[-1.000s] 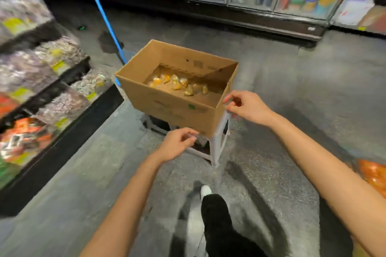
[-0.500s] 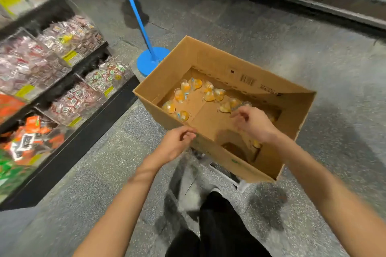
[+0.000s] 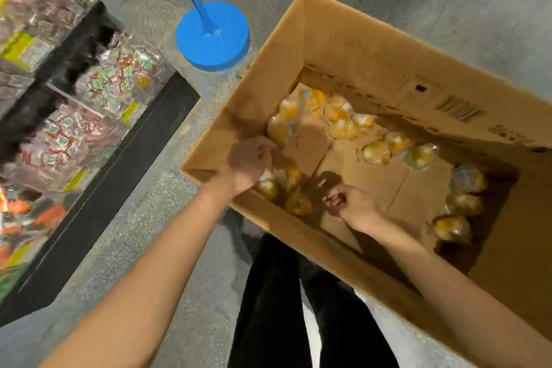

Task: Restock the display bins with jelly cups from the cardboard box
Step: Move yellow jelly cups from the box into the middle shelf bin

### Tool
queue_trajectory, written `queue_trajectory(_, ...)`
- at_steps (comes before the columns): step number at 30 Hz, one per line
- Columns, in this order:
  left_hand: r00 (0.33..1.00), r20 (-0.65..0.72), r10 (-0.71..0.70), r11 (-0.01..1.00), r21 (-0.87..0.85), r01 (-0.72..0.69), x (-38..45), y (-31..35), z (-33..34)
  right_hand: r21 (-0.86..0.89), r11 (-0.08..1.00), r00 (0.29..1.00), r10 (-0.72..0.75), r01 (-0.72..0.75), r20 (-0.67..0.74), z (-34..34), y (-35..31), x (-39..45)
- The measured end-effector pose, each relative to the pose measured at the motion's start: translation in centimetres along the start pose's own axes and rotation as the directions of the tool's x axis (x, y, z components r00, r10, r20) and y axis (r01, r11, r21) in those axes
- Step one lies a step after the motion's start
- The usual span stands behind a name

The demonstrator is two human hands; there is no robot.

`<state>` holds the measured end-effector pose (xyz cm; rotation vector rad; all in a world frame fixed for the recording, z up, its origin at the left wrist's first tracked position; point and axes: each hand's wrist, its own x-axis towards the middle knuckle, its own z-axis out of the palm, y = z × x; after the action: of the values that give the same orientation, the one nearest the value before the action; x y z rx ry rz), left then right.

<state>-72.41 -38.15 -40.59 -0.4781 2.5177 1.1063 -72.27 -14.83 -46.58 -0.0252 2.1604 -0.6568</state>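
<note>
Head view: the cardboard box (image 3: pixel 352 48) stands open and nearly spent, with jelly cups (image 3: pixel 340 118) strewn over its floor, most along the far wall and the right end. Both hands are down inside it at the near wall. The left hand (image 3: pixel 248 166) has its fingers curled above a small cluster of cups; whether it has one is too blurred to tell. The right hand (image 3: pixel 348 203) is likewise curled, contents unclear. The step looks like gathering cups. Next, a handful must go to the display bins (image 3: pixel 119 81), left of the box.
</note>
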Motion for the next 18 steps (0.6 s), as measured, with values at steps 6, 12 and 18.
queue_trajectory(6, 0.987, 0.004, 0.162, 0.984, 0.070, -0.162, 3.8, -2.9, 0.4, -0.022, 0.993, 0.990, 0.120, -0.119, 0.076, 8.1, -0.7, 7.9)
queue_trajectory(12, 0.993, 0.114, 0.029, 0.999, 0.039, -0.034, 4.9, -3.7, 0.7, 0.065, 0.996, 0.993, 0.061, -0.068, 0.099, 10.6, 0.6, 10.8)
queue_trajectory(18, 0.965, 0.257, -0.044, 0.999, -0.007, 0.048, 4.4, -2.5, 0.2, 0.561, 0.802, 0.976, 0.212, -0.204, 0.052, 7.4, 2.6, 7.7)
